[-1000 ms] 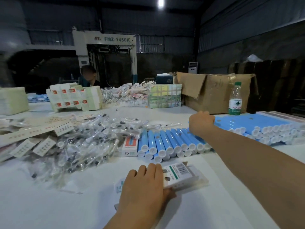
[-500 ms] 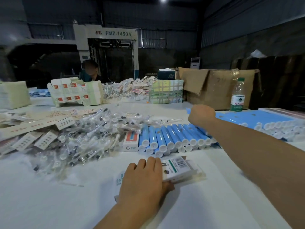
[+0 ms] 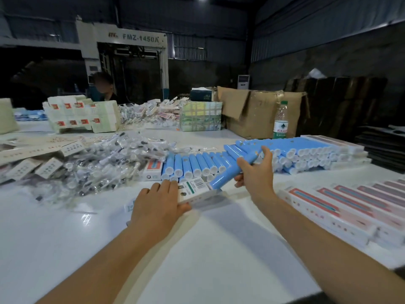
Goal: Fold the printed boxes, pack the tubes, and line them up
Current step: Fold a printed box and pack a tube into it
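The left hand (image 3: 158, 205) lies palm down on a white printed box (image 3: 194, 189) at the middle of the white table (image 3: 210, 249), fingers spread forward over its near end and the thumb tucked against its right edge, pressing it flat to the surface. The barcoded end of the box pokes out past the fingertips, pointing away and to the right. The left forearm runs in from the lower left, nearly straight.

The right hand (image 3: 255, 172) grips one blue tube (image 3: 235, 170) around its middle, thumb on top and fingers curled beneath. The tube is tilted, its lower white-capped end sitting right at the open far end of the box, its upper end raised toward the back right. The right forearm reaches in from the lower right corner, the wrist bent slightly upward.

Just behind the box a row of blue tubes (image 3: 192, 163) lies side by side, caps toward the camera, and a larger stack of blue tubes (image 3: 306, 150) sits to the right of the hand. A small red-and-white carton (image 3: 153, 168) stands at the left end of the row. Left of it is a heap of clear-wrapped small parts (image 3: 105, 159). Finished pink-and-white boxes (image 3: 350, 207) lie lined up along the right edge. Farther back stand a water bottle (image 3: 281, 120) and an open cardboard carton (image 3: 258, 110).
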{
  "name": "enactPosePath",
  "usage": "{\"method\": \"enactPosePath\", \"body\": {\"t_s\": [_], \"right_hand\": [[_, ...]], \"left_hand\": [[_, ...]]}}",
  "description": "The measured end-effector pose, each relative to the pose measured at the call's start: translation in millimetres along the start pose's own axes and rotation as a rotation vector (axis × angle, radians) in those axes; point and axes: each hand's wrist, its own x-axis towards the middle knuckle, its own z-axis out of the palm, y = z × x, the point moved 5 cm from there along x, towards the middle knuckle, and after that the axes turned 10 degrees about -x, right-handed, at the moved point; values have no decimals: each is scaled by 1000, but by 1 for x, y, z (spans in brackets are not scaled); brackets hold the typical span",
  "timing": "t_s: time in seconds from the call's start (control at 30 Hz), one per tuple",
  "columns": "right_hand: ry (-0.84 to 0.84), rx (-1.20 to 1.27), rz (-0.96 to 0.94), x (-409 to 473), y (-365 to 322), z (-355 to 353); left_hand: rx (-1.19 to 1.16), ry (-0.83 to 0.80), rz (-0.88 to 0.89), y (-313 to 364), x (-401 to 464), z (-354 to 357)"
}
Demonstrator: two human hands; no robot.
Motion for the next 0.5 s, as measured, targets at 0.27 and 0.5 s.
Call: {"method": "enactPosePath", "body": {"t_s": [0.27, 0.5], "right_hand": [[-69, 8, 146, -30, 22, 20], [-240, -257, 39, -42, 23, 37]], "left_hand": [[27, 43, -24, 2, -6, 0], [5, 42, -26, 0, -5, 1]]}}
